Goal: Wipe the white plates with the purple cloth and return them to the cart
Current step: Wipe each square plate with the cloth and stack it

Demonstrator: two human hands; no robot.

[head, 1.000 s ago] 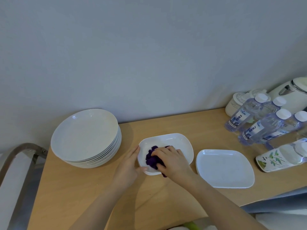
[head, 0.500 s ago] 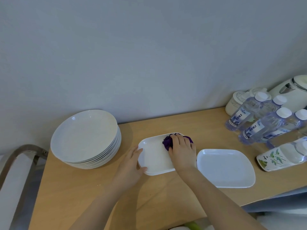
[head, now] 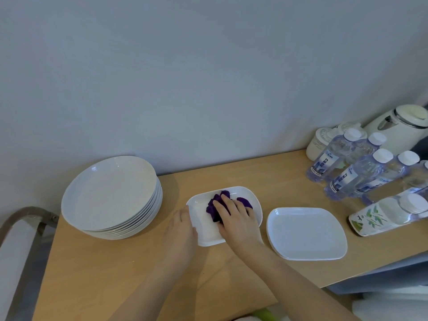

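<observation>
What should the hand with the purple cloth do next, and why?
Probably sweep the purple cloth toward the near left part of the rectangular plate. The right hand presses it on the far middle, that near part looks bare, and the left hand steadies the plate's left edge.

The water bottles (head: 347,163) at the right of the table (head: 115,274) carry blue and white labels with printed characters, but the print is too small and blurred to read. The white box (head: 379,218) lying beside them shows only a green leaf design, with no legible words. Nothing else bears any text.
</observation>
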